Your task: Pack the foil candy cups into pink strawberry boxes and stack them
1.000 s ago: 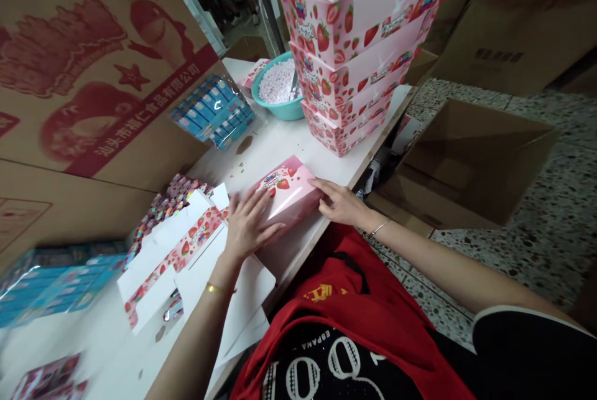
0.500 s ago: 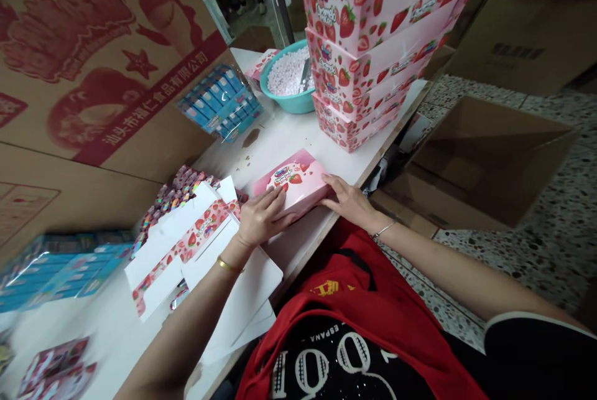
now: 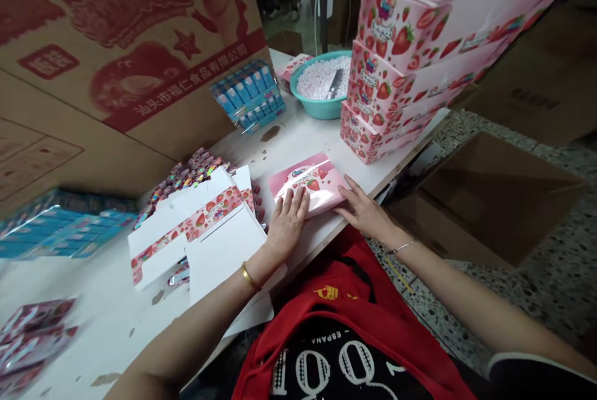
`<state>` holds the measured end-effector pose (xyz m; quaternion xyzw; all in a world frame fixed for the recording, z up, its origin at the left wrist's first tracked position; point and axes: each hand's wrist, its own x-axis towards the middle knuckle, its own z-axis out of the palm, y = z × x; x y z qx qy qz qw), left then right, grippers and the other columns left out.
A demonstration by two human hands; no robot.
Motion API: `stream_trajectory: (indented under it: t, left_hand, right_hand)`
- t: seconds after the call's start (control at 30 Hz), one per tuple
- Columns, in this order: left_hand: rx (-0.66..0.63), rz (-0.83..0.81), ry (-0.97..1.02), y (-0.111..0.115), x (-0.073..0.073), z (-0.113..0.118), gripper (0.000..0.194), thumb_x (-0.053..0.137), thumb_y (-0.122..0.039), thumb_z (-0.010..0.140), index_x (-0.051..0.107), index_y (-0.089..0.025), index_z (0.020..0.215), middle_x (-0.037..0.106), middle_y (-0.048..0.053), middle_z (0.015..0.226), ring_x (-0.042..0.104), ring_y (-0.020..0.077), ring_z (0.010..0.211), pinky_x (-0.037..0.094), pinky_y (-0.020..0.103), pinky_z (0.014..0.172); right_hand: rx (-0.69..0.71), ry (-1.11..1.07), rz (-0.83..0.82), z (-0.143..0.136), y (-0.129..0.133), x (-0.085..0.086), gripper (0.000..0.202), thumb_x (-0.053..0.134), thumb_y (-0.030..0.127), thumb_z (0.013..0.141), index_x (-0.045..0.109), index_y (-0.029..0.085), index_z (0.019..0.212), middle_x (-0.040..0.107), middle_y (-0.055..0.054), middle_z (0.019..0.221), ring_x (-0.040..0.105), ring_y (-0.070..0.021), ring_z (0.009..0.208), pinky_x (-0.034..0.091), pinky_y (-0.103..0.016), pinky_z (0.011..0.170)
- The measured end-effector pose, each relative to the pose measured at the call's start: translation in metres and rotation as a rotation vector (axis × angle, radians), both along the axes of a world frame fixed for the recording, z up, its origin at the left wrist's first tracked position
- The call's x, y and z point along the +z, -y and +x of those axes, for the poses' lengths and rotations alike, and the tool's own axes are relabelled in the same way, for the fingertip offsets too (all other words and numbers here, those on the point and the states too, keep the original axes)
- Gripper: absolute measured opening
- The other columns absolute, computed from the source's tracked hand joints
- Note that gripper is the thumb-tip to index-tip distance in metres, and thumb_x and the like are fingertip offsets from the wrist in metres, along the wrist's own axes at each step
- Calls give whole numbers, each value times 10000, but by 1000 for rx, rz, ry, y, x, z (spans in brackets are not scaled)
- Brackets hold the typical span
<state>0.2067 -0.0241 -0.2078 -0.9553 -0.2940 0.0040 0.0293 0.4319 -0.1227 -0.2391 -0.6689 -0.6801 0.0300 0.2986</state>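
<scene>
A red apron (image 3: 401,331) with a small yellow emblem (image 3: 327,292) lay over a black shirt (image 3: 333,372), whose front bore the word ESPANA (image 3: 329,336) and large white, dotted numerals (image 3: 347,366). The right sleeve (image 3: 536,375) was black, edged in white. A gold bangle (image 3: 247,275) circled the left wrist (image 3: 259,265), a thin silvery bracelet (image 3: 402,247) the right.

Left arm (image 3: 200,325) angled forward and in, left wrist (image 3: 260,268) roughly in line. Left hand (image 3: 289,226) palm down, fingers straight and nearly together, unclenched. Right arm (image 3: 471,297) comes in diagonally; right hand (image 3: 367,212) points at the left, thumb apart from fingers. I see the hands near each other, not touching.
</scene>
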Motion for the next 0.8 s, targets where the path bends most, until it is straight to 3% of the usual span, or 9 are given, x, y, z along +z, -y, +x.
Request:
stream_trajectory:
  t: [0.1,0.2,0.3,0.4,0.53,0.6,0.7,0.73,0.8]
  left_hand:
    - [-10,-18,5,-4,3,-2,608,469,-230,946,344,-123,1531,247,124,1617,268,345,1485,316,505,1190]
    - [12,-26,37,-2,1,-2,565,397,-154,957,371,-142,1521,275,117,1609,292,338,1476,335,509,1179]
    - [54,-41,104,5,-6,-1,598,354,-61,926,384,-156,1516,285,124,1603,263,337,1486,316,548,1182]
    - [52,-71,177,10,-12,0,631,356,-36,906,374,-171,1521,292,123,1602,219,340,1500,294,575,1187]
    - [49,-118,209,14,-12,2,619,376,-64,914,378,-195,1519,316,119,1596,241,335,1496,312,576,1175]
    - [28,-169,212,12,-7,0,581,447,-147,927,393,-165,1505,346,146,1581,275,342,1485,321,559,1173]
    - [7,-229,308,3,8,-20,623,554,-352,921,397,-145,1487,408,179,1546,351,341,1454,289,562,1186]
    - [46,-222,379,-2,14,-33,633,560,-399,918,399,-160,1482,435,177,1530,379,329,1440,285,561,1187]
    - [239,-155,546,-11,25,-73,589,538,-426,929,424,-188,1456,509,171,1466,454,301,1386,337,540,1160]
  right_hand:
    - [52,156,15,5,-11,15,674,663,384,907,389,191,1491,272,-162,1612,277,-347,1478,428,-546,1118]
    - [136,291,-29,6,-20,24,652,670,293,906,405,223,1497,344,-114,1589,157,-324,1514,338,-562,1173]
    - [127,331,-76,6,-21,25,610,650,219,910,439,241,1482,392,-83,1565,190,-321,1506,316,-567,1180]
    - [104,334,-94,4,-18,26,599,647,240,913,449,237,1479,423,-90,1544,241,-344,1489,305,-603,1169]
    - [192,358,-59,-16,-16,30,684,645,383,912,376,235,1522,393,-127,1555,271,-368,1475,236,-678,1160]
    - [226,391,-22,-30,-18,25,678,616,352,925,340,262,1538,365,-125,1570,314,-356,1459,252,-672,1152]
    - [191,454,26,-38,-33,12,583,541,203,941,408,285,1502,423,-108,1541,412,-338,1407,343,-603,1119]
    - [177,473,28,-35,-42,9,561,524,177,939,439,284,1483,447,-103,1526,430,-338,1394,356,-588,1110]
    - [172,495,7,-23,-64,8,529,517,173,933,483,271,1451,474,-102,1509,441,-345,1382,360,-581,1102]
